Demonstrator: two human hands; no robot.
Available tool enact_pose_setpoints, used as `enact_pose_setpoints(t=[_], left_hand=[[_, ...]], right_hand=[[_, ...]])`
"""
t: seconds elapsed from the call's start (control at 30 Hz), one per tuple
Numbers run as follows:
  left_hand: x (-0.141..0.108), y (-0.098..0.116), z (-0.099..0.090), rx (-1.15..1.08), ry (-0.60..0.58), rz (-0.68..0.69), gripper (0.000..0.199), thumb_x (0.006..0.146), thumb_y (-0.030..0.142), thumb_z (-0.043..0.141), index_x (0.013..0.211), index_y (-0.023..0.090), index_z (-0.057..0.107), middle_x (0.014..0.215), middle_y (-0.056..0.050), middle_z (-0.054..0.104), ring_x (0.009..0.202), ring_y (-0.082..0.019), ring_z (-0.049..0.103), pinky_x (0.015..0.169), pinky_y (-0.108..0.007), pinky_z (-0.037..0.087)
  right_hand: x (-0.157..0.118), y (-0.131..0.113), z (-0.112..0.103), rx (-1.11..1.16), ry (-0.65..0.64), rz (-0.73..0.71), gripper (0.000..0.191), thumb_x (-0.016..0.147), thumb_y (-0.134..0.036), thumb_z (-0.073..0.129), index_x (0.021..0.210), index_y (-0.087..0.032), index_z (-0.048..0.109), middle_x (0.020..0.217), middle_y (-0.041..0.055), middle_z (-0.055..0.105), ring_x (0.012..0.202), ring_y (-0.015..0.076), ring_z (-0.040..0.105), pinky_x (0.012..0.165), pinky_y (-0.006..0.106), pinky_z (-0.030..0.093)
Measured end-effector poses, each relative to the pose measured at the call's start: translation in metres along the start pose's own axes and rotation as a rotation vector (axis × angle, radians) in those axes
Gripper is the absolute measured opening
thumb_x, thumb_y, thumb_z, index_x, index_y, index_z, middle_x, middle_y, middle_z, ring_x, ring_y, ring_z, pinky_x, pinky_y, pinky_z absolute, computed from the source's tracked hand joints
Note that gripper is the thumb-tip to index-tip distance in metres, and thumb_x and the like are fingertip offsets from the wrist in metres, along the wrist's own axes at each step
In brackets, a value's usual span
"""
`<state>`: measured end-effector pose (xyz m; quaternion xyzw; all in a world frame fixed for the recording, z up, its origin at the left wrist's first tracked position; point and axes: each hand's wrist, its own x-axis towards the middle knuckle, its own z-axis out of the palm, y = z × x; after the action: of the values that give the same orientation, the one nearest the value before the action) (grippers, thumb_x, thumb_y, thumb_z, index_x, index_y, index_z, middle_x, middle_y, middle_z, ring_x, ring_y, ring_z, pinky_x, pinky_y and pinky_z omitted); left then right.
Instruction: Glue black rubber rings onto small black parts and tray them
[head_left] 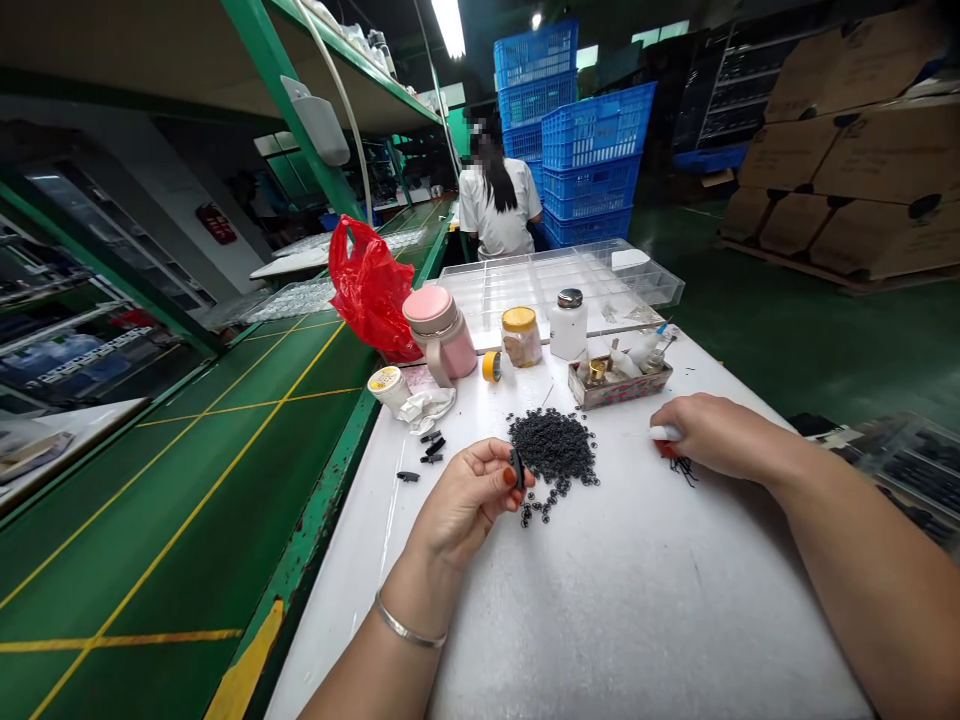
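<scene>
Rings (553, 447), small and black, lie heaped within reach on the white tabletop (600, 620); hands apart, left hand (469, 497) pinching a black part (516, 468), right hand (720, 435) curled, grip unclear.

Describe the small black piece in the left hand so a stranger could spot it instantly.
On the white workbench, find the heap of small black rings. Beside the heap, the left hand pinches a small black piece in its fingertips. Unlike the similar pieces lying loose nearby, this one is held up off the bench.
</scene>
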<state>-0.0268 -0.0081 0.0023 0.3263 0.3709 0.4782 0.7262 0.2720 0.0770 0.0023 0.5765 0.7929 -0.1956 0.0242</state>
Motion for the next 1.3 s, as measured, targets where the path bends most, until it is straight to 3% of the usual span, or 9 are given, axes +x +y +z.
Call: enact_pose_setpoints(t=[0.13, 0.23, 0.4, 0.53, 0.7, 0.77, 0.9, 1.2, 1.3], left_hand=[[0.000, 0.001, -0.001, -0.063, 0.011, -0.028, 0.036, 0.065, 0.020, 0.084, 0.083, 0.012, 0.054, 0.070, -0.005, 0.065, 0.055, -0.007, 0.057, 0.050, -0.012, 0.044], [0.000, 0.001, -0.002, -0.082, 0.004, -0.041, 0.035, 0.065, 0.019, 0.084, 0.083, 0.012, 0.054, 0.069, -0.004, 0.064, 0.057, -0.007, 0.057, 0.051, -0.012, 0.044], [0.000, -0.002, -0.002, -0.116, -0.014, -0.046, 0.033, 0.065, 0.017, 0.083, 0.084, 0.012, 0.057, 0.070, -0.005, 0.064, 0.058, -0.008, 0.058, 0.050, -0.012, 0.044], [0.001, -0.005, -0.002, -0.140, -0.049, -0.071, 0.031, 0.066, 0.016, 0.083, 0.084, 0.012, 0.058, 0.070, -0.005, 0.064, 0.057, -0.008, 0.058, 0.051, -0.012, 0.044], [0.000, -0.007, 0.001, -0.149, -0.119, -0.108, 0.030, 0.065, 0.015, 0.083, 0.084, 0.012, 0.059, 0.068, -0.004, 0.063, 0.054, -0.007, 0.056, 0.049, -0.012, 0.043], [0.000, -0.008, 0.003, -0.144, -0.140, -0.113, 0.030, 0.065, 0.016, 0.083, 0.084, 0.012, 0.059, 0.068, -0.004, 0.062, 0.054, -0.007, 0.055, 0.049, -0.012, 0.043], [0.002, -0.013, 0.004, -0.118, -0.162, -0.138, 0.027, 0.069, 0.017, 0.080, 0.085, 0.011, 0.059, 0.069, -0.006, 0.063, 0.055, -0.009, 0.057, 0.050, -0.013, 0.045], [0.003, -0.018, 0.005, -0.101, -0.193, -0.146, 0.029, 0.069, 0.018, 0.080, 0.087, 0.009, 0.059, 0.070, -0.007, 0.064, 0.056, -0.009, 0.058, 0.051, -0.014, 0.045], [0.003, -0.020, 0.005, -0.103, -0.181, -0.150, 0.033, 0.067, 0.020, 0.082, 0.087, 0.009, 0.059, 0.071, -0.008, 0.065, 0.056, -0.010, 0.059, 0.051, -0.014, 0.046]], right_hand=[[0.001, 0.000, 0.001, 0.001, -0.040, 0.037, 0.010, 0.065, -0.015, 0.059, 0.063, -0.022, 0.066, 0.074, 0.0060, 0.064, 0.067, 0.0213, 0.059, 0.054, 0.030, 0.033], [0.000, 0.004, 0.001, -0.002, -0.028, -0.018, 0.010, 0.064, -0.012, 0.058, 0.061, -0.020, 0.063, 0.072, 0.0064, 0.064, 0.067, 0.0214, 0.058, 0.055, 0.030, 0.033], [-0.001, 0.005, -0.004, 0.159, 0.136, -0.140, 0.009, 0.079, -0.024, 0.056, 0.071, -0.019, 0.059, 0.077, 0.0056, 0.064, 0.071, 0.0212, 0.057, 0.063, 0.031, 0.039], [-0.005, -0.021, -0.004, 0.488, 0.299, -0.254, 0.012, 0.083, -0.032, 0.060, 0.086, -0.022, 0.068, 0.090, 0.0046, 0.067, 0.085, 0.0229, 0.060, 0.073, 0.033, 0.043], [-0.021, -0.076, 0.009, 1.169, 0.239, -0.307, 0.018, 0.077, -0.035, 0.073, 0.076, -0.019, 0.065, 0.065, 0.0018, 0.061, 0.057, 0.0153, 0.055, 0.053, 0.027, 0.044], [-0.029, -0.094, 0.016, 1.295, 0.256, -0.333, 0.018, 0.075, -0.033, 0.075, 0.075, -0.018, 0.064, 0.063, 0.0011, 0.061, 0.056, 0.0139, 0.055, 0.053, 0.026, 0.045], [-0.038, -0.111, 0.026, 1.255, 0.356, -0.386, 0.016, 0.078, -0.031, 0.073, 0.074, -0.017, 0.065, 0.064, 0.0003, 0.059, 0.058, 0.0118, 0.052, 0.054, 0.023, 0.043], [-0.036, -0.113, 0.040, 0.990, 0.509, -0.497, 0.015, 0.085, -0.027, 0.065, 0.074, -0.017, 0.064, 0.073, 0.0016, 0.065, 0.067, 0.0136, 0.059, 0.061, 0.025, 0.045], [-0.034, -0.114, 0.043, 0.829, 0.658, -0.599, 0.009, 0.085, -0.015, 0.061, 0.076, -0.017, 0.062, 0.073, 0.0008, 0.065, 0.065, 0.0118, 0.059, 0.061, 0.024, 0.044]])
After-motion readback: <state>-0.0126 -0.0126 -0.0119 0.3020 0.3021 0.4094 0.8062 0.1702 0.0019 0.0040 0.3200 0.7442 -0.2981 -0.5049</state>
